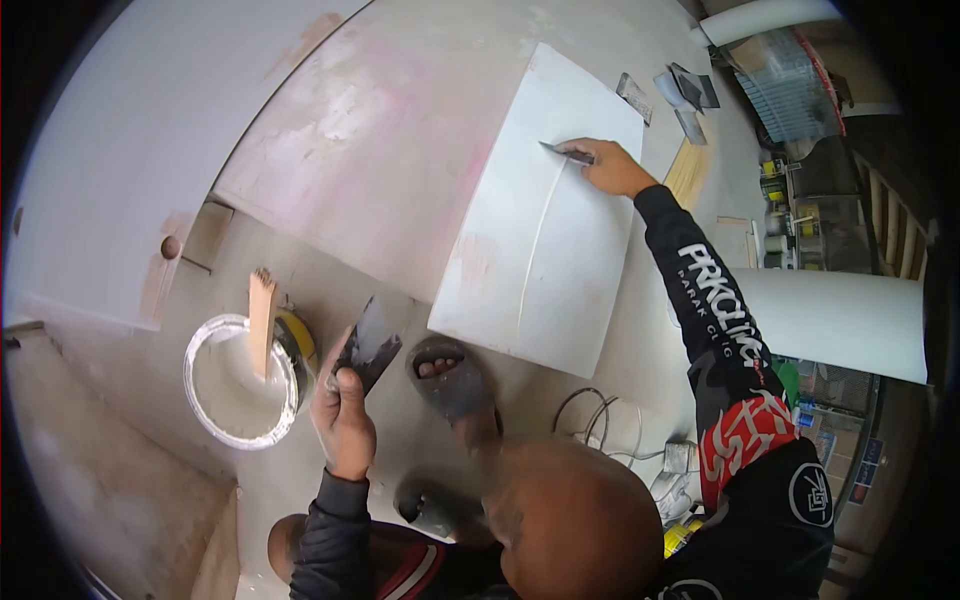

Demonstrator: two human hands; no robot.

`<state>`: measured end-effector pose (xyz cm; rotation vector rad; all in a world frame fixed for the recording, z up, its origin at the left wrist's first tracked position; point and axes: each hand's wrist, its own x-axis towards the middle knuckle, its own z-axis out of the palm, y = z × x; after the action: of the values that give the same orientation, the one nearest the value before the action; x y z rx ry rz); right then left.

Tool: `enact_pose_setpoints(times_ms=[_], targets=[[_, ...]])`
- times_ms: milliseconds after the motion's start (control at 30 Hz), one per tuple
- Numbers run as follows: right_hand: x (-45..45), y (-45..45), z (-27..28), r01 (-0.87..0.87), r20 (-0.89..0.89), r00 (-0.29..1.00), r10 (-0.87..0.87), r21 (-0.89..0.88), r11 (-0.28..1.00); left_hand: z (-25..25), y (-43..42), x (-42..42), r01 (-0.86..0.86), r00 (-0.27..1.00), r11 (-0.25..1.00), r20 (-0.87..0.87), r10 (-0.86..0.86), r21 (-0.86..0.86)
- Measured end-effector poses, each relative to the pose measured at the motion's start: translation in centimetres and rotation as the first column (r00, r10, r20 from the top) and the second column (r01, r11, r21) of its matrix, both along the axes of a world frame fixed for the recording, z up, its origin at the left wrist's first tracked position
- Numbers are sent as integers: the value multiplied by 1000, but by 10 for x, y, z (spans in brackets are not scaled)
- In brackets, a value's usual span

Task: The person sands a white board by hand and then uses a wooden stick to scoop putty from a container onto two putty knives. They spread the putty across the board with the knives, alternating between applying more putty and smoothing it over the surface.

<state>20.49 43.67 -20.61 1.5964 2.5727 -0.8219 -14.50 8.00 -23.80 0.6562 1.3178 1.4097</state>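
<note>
My right hand (615, 170) is closed around a putty knife (568, 153), its blade against a white panel (555, 220) near the upper part. A thin pale line of filler (538, 240) runs down the panel from the blade. My left hand (347, 425), lower and to the left, grips a second, wider putty knife (370, 350) with grey-white filler on its blade. Left of that hand stands a bucket (245, 435) of off-white filler with a wooden stick (262, 325) standing in it.
Large boards (390, 130) lie left of the panel. Several scrapers (690, 90) and a sanding block (633, 98) rest beyond it. A cable (600, 405) lies by my foot in a sandal (455, 385). A white column (830, 315) and shelves of cans (775, 190) are to the right.
</note>
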Motion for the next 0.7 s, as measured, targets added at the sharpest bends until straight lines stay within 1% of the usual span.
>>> enact_pose_setpoints(times_ms=[67, 133, 200, 233, 267, 300, 333, 400, 467, 500, 533, 600, 633, 667, 700], targets=[[-10, -31, 0, -21, -14, 1000, 21, 27, 999, -4, -5, -2, -9, 1000, 1000, 1, 9, 9], [-22, -61, -1, -31, -33, 999, 31, 10, 999, 0, -2, 5, -119, 991, 991, 68, 116, 53], [-36, -105, -1, -154, -45, 986, 159, 105, 983, 10, -2, 5, -121, 990, 992, 77, 120, 19], [-41, -120, -2, -135, -63, 988, 141, 87, 987, 11, 0, 7, -141, 987, 990, 83, 140, 15], [-46, -135, -3, -161, -46, 985, 167, 108, 981, 10, -1, 8, -160, 983, 987, 88, 159, 8], [-51, -152, -2, -169, -50, 983, 175, 110, 979, 10, -1, 9, -157, 984, 988, 90, 156, 9], [-57, -168, -1, -178, -54, 981, 185, 114, 977, 10, -1, 9, -160, 976, 987, 150, 159, -8], [-65, -200, -6, -187, -77, 977, 200, 146, 971, 11, 0, 10, -164, 963, 986, 213, 164, -19], [-71, -232, -9, -188, -82, 974, 209, 211, 959, 11, 1, 14, -166, 959, 985, 242, 151, 46], [-76, -247, -7, -170, -67, 981, 183, 170, 971, 5, 2, 14, -156, 965, 986, 221, 142, 48], [-78, -264, -6, -168, -103, 976, 191, 203, 965, 0, -1, 14, -161, 964, 986, 224, 146, 52], [-81, -294, -8, -174, -77, 977, 201, 268, 948, -2, -3, 14, -90, 983, 996, 157, 91, -11], [-79, -306, -6, -176, -71, 977, 203, 273, 946, -3, -2, 16, -103, 977, 995, 187, 100, 9], [-76, -317, -4, -238, -23, 968, 249, 217, 947, -7, -3, 16, -104, 977, 994, 190, 98, 19], [-74, -326, 1, -293, 26, 956, 293, 161, 942, -11, -1, 14, -79, 983, 997, 167, 81, -16]])
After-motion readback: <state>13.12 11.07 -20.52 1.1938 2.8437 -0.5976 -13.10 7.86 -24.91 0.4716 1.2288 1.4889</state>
